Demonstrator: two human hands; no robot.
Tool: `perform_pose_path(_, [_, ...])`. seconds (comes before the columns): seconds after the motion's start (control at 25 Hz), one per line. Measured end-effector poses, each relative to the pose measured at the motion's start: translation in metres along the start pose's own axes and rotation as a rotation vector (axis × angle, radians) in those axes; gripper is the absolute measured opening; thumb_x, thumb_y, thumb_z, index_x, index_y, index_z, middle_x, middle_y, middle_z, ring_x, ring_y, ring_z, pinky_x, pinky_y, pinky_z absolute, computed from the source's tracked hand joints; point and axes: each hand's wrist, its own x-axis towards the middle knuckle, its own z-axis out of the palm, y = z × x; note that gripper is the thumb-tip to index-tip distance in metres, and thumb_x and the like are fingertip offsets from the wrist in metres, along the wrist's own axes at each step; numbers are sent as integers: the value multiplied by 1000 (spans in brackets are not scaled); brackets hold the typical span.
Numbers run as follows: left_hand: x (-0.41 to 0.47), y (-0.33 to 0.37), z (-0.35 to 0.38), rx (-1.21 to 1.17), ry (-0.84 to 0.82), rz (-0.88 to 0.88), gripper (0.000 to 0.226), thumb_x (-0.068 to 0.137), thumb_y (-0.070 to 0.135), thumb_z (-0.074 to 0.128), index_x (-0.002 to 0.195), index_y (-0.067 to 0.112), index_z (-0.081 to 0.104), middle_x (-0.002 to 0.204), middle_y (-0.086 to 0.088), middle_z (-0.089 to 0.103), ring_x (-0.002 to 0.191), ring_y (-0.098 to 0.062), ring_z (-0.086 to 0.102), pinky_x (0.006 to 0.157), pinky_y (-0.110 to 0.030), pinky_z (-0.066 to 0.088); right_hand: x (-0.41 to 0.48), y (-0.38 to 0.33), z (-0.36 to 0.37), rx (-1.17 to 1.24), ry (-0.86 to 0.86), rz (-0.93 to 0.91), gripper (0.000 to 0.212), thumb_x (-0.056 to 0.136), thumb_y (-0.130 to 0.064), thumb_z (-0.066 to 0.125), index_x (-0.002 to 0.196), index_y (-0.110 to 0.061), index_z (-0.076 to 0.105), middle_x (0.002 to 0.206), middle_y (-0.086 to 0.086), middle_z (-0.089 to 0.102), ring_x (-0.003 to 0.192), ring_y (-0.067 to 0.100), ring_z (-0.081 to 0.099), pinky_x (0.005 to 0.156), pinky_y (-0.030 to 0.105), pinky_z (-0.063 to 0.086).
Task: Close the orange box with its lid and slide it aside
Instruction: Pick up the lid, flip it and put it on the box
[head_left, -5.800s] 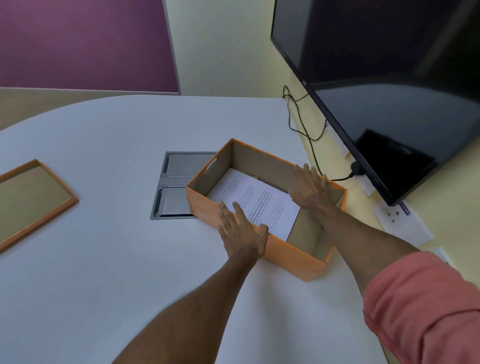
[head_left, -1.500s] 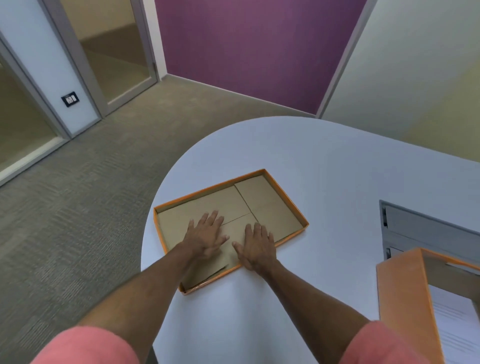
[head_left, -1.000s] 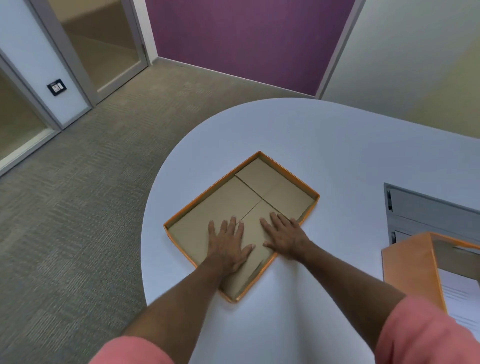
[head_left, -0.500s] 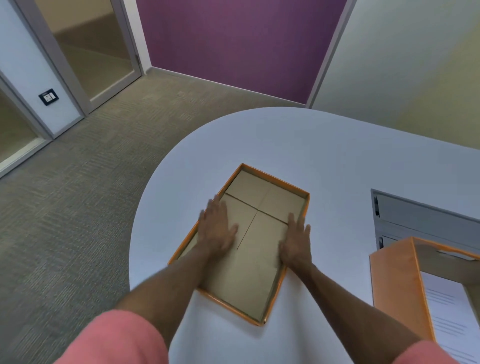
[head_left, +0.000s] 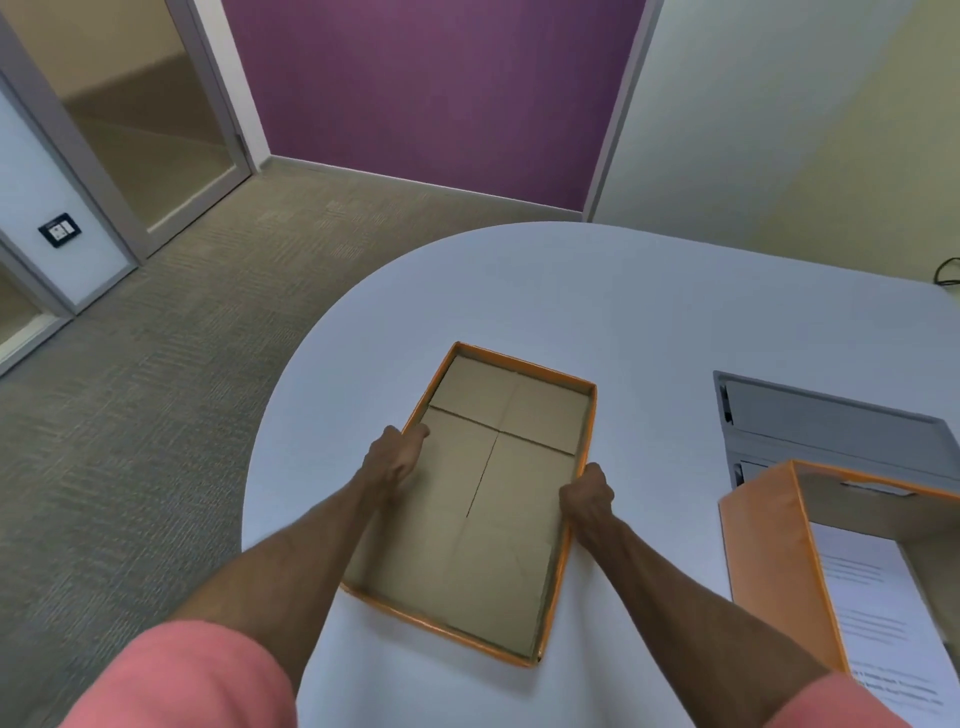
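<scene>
The orange lid (head_left: 498, 499) lies upside down on the white table (head_left: 597, 306), its brown cardboard inside facing up. My left hand (head_left: 392, 457) grips its left rim, thumb inside. My right hand (head_left: 587, 496) grips its right rim. The open orange box (head_left: 774, 561) stands at the right edge of view with a printed white sheet (head_left: 878, 618) inside it.
A grey cable hatch (head_left: 831, 421) is set into the table behind the box. The table's rounded edge runs close to the left of the lid, with carpet floor (head_left: 156, 395) below. A black cable (head_left: 948, 270) shows at the far right.
The lid has turned so its long side points away from me and has come nearer. My hands went from lying flat on its inside to gripping its two long rims.
</scene>
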Motion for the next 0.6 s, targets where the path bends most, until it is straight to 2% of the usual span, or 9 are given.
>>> perform_pose_path(0.08, [-11,17,-1,-46,7,3,70,89,51,42,144,7,39,144,-16,45,123,-34,48,88,-38,36,1,-4,-17,7,12,-14,31,89,8,44,119,2,47,114,18,53,93,24,44,77,32,38])
perform_pose_path(0.16, [-26,38,-2,-95,12,28,69,90,50,40,143,6,40,143,-16,46,122,-34,49,92,-39,39,1,-12,-43,37,30,-59,37,89,8,42,125,3,49,125,22,56,96,26,48,79,34,42])
perform_pose_path(0.24, [-44,67,-2,-129,21,52,66,93,49,37,141,4,41,141,-17,47,122,-35,49,99,-43,41,1,-18,-77,62,54,-118,42,88,8,42,130,2,48,130,24,54,108,33,56,89,39,49])
perform_pose_path(0.32, [-64,97,0,-183,15,103,56,95,45,32,132,7,50,135,-16,50,112,-31,52,96,-43,42,3,-21,-114,78,87,-148,44,89,7,45,133,1,46,131,24,53,116,37,56,94,41,50])
perform_pose_path(0.4, [-87,128,7,-247,-3,154,46,98,41,28,116,11,57,120,-13,55,95,-24,54,84,-40,40,7,-20,-154,111,115,-171,36,88,7,47,123,2,52,121,22,55,105,33,58,81,38,50])
perform_pose_path(0.48, [-108,154,18,-309,-20,188,48,99,40,25,123,10,54,116,-14,57,98,-26,54,83,-40,41,10,-14,-193,173,142,-202,29,85,8,46,112,7,58,109,20,60,90,28,57,71,35,45])
perform_pose_path(0.6, [-141,185,45,-333,-60,245,52,100,38,24,132,7,50,123,-17,57,104,-28,55,85,-39,43,15,8,-249,208,172,-232,31,85,9,45,111,8,61,110,26,67,99,39,66,77,43,54])
